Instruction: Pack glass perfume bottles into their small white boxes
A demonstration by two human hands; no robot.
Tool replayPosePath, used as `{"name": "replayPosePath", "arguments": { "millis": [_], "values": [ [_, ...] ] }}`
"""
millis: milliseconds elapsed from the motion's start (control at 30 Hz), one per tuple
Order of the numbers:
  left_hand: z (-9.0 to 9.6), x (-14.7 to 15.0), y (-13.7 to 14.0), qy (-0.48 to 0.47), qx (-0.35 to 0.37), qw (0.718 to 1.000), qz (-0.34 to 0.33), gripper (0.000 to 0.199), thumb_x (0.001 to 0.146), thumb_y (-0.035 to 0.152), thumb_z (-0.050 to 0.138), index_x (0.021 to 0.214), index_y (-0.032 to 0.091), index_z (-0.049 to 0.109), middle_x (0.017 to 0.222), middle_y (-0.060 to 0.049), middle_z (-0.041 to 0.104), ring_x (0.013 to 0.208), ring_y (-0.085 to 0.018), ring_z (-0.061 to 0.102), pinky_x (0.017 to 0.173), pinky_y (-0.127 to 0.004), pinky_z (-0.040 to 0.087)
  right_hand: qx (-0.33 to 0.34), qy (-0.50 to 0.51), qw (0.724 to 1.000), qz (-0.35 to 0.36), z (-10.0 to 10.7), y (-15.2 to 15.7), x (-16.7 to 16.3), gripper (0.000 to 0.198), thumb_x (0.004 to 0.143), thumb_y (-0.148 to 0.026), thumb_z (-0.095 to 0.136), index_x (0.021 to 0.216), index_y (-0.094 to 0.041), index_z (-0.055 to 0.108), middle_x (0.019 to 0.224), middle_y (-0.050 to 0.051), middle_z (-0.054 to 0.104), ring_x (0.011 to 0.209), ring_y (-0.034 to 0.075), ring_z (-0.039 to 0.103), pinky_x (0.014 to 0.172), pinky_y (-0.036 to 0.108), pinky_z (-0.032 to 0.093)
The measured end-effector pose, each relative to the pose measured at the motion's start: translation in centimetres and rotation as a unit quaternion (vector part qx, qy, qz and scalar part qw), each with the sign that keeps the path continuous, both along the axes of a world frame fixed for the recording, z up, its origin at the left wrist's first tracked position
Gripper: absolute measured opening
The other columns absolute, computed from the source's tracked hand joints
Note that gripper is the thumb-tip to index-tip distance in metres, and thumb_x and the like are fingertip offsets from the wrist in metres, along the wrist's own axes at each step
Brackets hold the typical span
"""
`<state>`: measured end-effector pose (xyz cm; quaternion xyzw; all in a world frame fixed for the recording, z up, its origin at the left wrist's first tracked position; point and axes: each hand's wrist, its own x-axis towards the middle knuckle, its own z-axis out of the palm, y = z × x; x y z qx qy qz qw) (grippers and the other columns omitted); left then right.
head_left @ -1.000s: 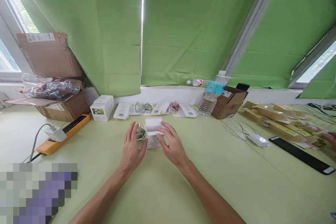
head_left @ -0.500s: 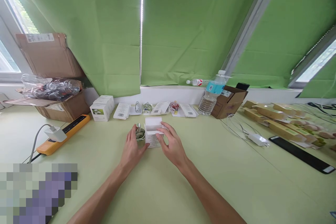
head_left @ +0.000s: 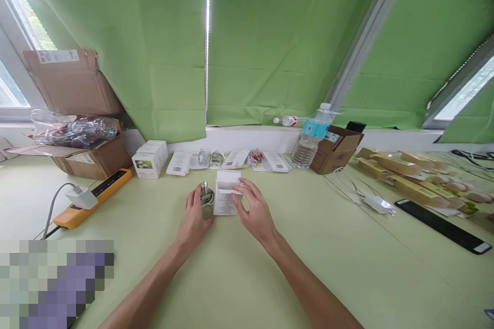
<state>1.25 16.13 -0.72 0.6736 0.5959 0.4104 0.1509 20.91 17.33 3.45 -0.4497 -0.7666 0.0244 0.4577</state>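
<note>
While my left hand (head_left: 194, 217) grips the bottle (head_left: 208, 205), my right hand (head_left: 255, 212) spreads its fingers. They're right at the open box (head_left: 225, 205)!

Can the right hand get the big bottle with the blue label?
Probably yes: the right hand is at the small white box, and pale tabletop stretches to the big bottle, with nothing tall in the way.

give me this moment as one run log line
left hand: around green bottle | right hand: at white box | white box: open, flap up | green bottle: outside, beside box
</note>
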Motion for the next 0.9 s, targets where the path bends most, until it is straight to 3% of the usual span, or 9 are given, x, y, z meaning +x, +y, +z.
{"name": "replayPosePath", "arguments": {
  "millis": [233,433,900],
  "values": [
    [0.02,-0.48,0.24,-0.009,0.012,1.000,-0.004,0.064,0.076,0.013,0.056,0.137,0.026,0.037,0.132,-0.011,0.050,0.126,-0.027,0.046,0.101,-0.042,0.043,0.006,-0.002,1.000,0.000,-0.31,0.33,0.11,0.025,0.092,-0.033,0.052,0.113,-0.025,0.062,0.133,0.010,0.055,0.122,0.026,0.054,0.100,0.044,0.048],
    [0.58,-0.60,0.23,-0.059,-0.006,0.998,0.004,0.047,0.084,0.025,0.056,0.130,0.026,0.046,0.122,-0.009,0.057,0.110,-0.024,0.057,0.093,-0.039,0.046,0.004,-0.006,1.000,0.010,-0.39,0.23,-0.01,0.024,0.092,-0.029,0.051,0.113,-0.024,0.062,0.135,0.010,0.053,0.122,0.025,0.054,0.101,0.043,0.048],
    [0.12,-1.03,0.77,-0.082,-0.029,0.996,-0.014,0.037,0.086,0.027,0.055,0.122,0.025,0.055,0.111,-0.008,0.068,0.106,-0.029,0.063,0.085,-0.041,0.049,-0.005,-0.001,1.000,0.030,-0.14,-0.04,-0.11,0.024,0.093,-0.028,0.050,0.114,-0.025,0.061,0.136,0.009,0.052,0.124,0.025,0.052,0.101,0.045,0.048]
  ]
}}
